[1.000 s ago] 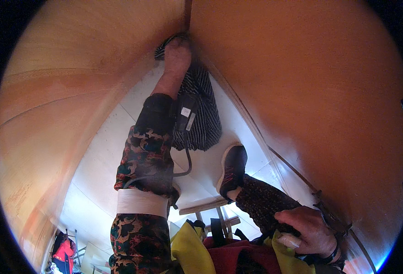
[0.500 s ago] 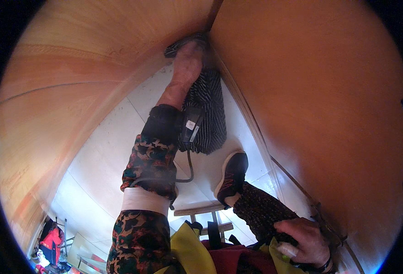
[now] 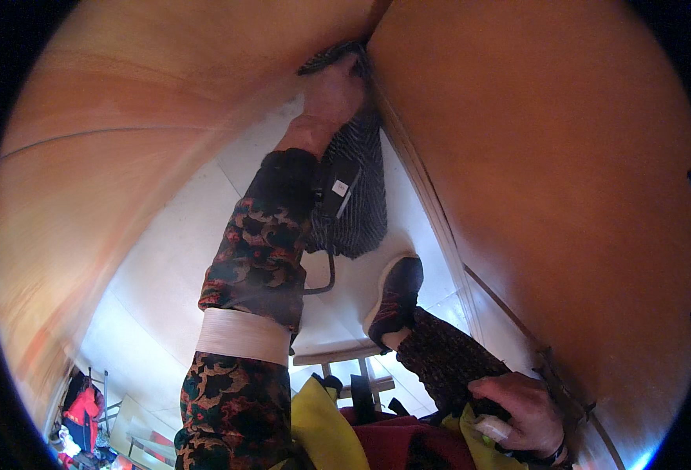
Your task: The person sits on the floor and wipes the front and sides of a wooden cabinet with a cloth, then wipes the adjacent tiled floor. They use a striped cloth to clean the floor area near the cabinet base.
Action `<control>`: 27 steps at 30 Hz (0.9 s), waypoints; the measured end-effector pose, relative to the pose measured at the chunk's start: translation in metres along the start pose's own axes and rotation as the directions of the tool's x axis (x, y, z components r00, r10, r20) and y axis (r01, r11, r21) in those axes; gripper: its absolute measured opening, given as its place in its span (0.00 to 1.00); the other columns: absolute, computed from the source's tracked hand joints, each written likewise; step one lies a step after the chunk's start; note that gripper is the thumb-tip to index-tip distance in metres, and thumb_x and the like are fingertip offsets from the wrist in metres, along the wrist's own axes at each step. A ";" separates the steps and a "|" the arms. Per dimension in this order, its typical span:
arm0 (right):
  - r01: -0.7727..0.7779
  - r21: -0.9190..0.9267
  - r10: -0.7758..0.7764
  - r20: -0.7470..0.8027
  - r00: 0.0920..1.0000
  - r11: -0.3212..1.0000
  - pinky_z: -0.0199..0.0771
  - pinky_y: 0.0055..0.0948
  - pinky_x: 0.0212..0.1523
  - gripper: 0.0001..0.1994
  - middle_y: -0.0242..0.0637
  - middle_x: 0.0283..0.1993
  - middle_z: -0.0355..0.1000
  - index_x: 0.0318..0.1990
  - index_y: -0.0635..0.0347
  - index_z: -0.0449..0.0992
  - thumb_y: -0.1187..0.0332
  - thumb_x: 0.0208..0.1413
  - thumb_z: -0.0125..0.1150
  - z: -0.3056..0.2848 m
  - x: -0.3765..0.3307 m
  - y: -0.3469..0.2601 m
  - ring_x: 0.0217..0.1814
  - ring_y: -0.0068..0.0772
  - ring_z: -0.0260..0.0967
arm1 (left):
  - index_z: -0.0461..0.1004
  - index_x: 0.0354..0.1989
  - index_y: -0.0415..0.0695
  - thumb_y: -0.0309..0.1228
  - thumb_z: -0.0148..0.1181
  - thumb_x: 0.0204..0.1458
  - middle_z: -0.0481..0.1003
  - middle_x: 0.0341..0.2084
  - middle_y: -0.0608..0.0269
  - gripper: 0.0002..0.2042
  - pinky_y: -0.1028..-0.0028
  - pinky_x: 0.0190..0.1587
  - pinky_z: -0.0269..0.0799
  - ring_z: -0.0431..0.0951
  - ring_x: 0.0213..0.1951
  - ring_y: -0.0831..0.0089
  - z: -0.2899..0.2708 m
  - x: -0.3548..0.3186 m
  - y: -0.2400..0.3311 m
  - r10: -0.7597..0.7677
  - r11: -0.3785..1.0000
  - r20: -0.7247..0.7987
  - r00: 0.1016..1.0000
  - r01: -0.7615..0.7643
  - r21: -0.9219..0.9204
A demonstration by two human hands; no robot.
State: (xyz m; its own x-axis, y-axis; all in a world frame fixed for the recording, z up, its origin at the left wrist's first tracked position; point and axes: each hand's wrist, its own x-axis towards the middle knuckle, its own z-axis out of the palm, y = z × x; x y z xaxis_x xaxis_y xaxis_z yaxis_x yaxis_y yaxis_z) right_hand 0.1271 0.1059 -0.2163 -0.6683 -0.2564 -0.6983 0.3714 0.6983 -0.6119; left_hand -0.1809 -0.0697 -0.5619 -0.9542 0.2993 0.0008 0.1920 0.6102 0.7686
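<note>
My left hand (image 3: 335,90) reaches far up to the corner where two orange-brown panels meet. It is closed around the top of a corded power sander (image 3: 338,188), whose black body with a small white label shows beside my cuff. A dark striped cloth bag (image 3: 365,211) hangs from the sander, over the pale floor. The sander's working face is hidden by my hand and the cloth. At the lower right my right hand (image 3: 524,415) rests on my dark-trousered leg, thumb and forefinger apart, with a white wrap on one digit. It holds nothing that I can see.
The left panel (image 3: 110,180) and right panel (image 3: 549,172) rise close on both sides. A black cable (image 3: 331,270) loops under my left sleeve. Near my shoe (image 3: 396,301) is a wooden slatted frame (image 3: 345,356). A red-and-dark garment (image 3: 85,411) hangs at the far lower left.
My left hand and the sander have shifted slightly up and to the right, toward the corner. My right hand stays on my leg.
</note>
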 end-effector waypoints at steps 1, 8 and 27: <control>0.000 -0.010 0.000 0.005 1.000 1.000 0.74 0.38 0.45 0.22 0.46 0.44 0.76 0.48 0.66 0.75 0.61 0.48 0.67 0.000 0.000 0.003 0.43 0.45 0.76 | 0.72 0.51 0.40 0.30 0.52 0.53 0.76 0.39 0.37 0.17 0.52 0.49 0.71 0.75 0.45 0.40 0.005 -0.001 0.001 0.006 1.000 -0.067 0.998 -0.005 0.021; -0.012 -0.012 0.012 0.018 1.000 1.000 0.74 0.38 0.45 0.22 0.45 0.43 0.76 0.49 0.64 0.74 0.61 0.48 0.68 -0.001 -0.003 0.010 0.42 0.46 0.76 | 0.75 0.43 0.38 0.30 0.53 0.52 0.78 0.35 0.43 0.13 0.54 0.48 0.73 0.78 0.41 0.46 0.027 -0.042 -0.022 -0.192 0.970 -0.170 0.967 0.161 -0.182; -0.022 0.011 0.022 0.014 1.000 1.000 0.74 0.38 0.45 0.23 0.44 0.42 0.76 0.50 0.64 0.74 0.64 0.47 0.68 -0.006 -0.001 0.006 0.42 0.44 0.75 | 0.61 0.64 0.43 0.39 0.46 0.64 0.67 0.60 0.58 0.22 0.65 0.63 0.61 0.68 0.57 0.62 0.032 0.013 -0.013 -0.353 0.149 0.270 0.896 0.339 -0.929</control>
State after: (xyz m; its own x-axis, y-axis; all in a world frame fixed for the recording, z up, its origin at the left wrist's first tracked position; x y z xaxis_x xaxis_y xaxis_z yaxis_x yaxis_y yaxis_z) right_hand 0.1263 0.1140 -0.2170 -0.6512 -0.2506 -0.7164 0.3930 0.6961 -0.6008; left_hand -0.1884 -0.0501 -0.5929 -0.8606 0.2505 -0.4435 -0.5079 -0.4888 0.7093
